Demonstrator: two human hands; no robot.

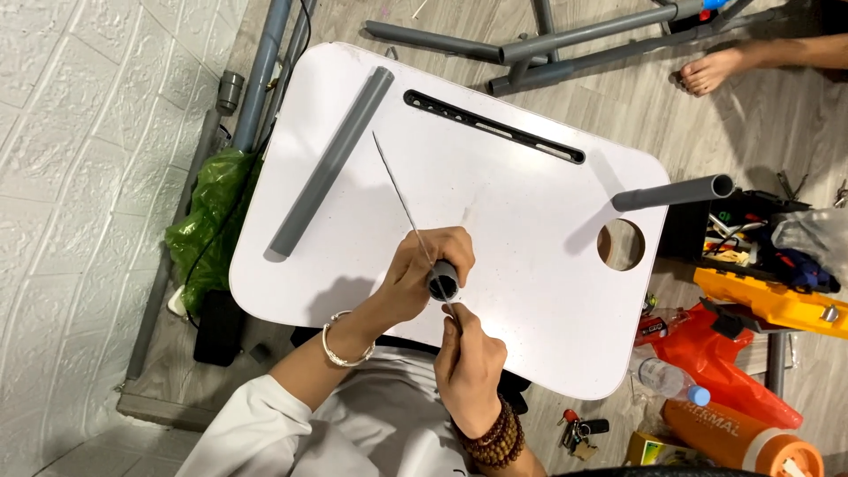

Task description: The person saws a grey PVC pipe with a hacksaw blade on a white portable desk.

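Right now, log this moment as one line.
left hand: grips short grey pipe piece | right hand: holds thin blade across it | white table

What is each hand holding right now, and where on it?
Left hand wraps a short grey pipe piece around its side; right hand grips the thin blade at its near end.
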